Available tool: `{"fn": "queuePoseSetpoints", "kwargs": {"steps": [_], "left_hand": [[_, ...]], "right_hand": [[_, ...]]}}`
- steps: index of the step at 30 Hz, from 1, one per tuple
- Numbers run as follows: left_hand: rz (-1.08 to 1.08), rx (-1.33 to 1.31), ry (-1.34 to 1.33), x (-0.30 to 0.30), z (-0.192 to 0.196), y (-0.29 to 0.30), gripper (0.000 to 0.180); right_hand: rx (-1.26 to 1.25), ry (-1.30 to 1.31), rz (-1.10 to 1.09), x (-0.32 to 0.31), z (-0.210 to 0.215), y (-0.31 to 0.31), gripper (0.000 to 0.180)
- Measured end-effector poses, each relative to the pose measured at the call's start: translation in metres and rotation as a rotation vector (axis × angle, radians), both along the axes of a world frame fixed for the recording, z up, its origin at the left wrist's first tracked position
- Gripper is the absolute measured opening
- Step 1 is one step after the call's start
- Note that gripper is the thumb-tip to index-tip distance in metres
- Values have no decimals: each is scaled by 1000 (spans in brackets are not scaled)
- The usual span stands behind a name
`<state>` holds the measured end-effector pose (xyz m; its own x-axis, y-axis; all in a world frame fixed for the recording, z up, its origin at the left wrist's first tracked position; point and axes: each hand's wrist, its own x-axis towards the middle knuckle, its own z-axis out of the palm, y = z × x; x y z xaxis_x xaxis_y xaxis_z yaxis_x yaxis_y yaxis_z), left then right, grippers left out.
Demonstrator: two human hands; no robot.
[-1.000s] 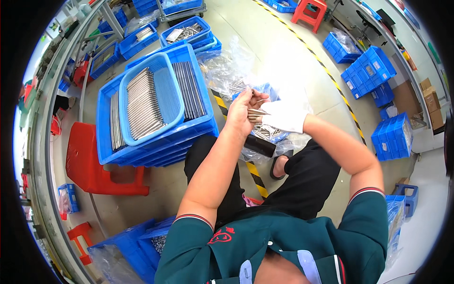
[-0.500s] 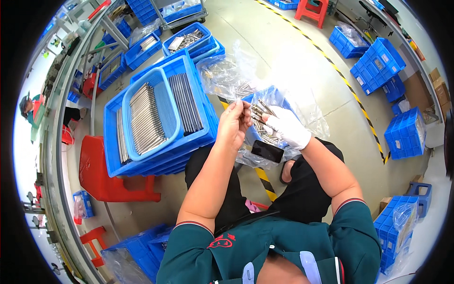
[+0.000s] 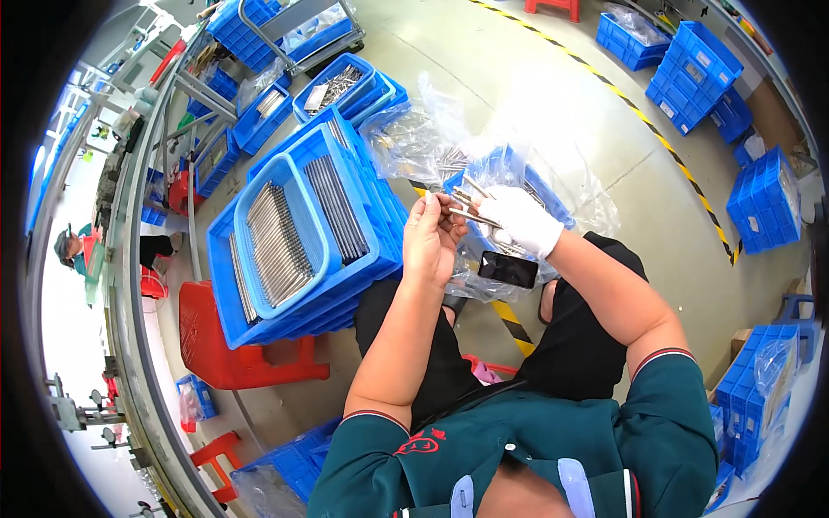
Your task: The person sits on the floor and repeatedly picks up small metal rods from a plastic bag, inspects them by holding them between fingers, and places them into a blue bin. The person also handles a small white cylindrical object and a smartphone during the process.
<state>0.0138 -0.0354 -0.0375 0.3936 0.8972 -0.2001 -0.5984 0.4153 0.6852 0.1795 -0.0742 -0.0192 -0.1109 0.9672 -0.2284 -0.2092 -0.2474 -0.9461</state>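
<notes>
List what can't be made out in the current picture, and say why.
All in the head view:
How many metal rods the gloved right hand holds: its fingers cover part of them.
Whether the bare left hand grips a rod or only touches one: too small.
The bottom of the blue bin below: covered by hands and metal pieces.
The far red stool: cut off by the top edge.

This looks like a factory workshop. Stacked blue crates [image 3: 695, 73], metal rods [image 3: 278, 246] lined up in a tray [image 3: 326, 237], and black-and-yellow floor tape [image 3: 514, 328] show it.
</notes>
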Motion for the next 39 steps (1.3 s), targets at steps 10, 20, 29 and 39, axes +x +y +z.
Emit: {"fn": "queuePoseSetpoints", "kwargs": {"steps": [10, 20, 29, 39], "left_hand": [[83, 54, 66, 6, 6, -5, 21], [74, 169, 161, 3, 1, -5, 22], [68, 185, 123, 0, 5, -3, 21], [37, 117, 157, -5, 11, -2, 27]], "right_hand": [[-78, 69, 18, -2, -5, 3, 23], [-135, -1, 36, -7, 0, 1, 25], [-45, 12, 67, -6, 2, 2, 18], [71, -15, -57, -4, 7, -2, 19]]}}
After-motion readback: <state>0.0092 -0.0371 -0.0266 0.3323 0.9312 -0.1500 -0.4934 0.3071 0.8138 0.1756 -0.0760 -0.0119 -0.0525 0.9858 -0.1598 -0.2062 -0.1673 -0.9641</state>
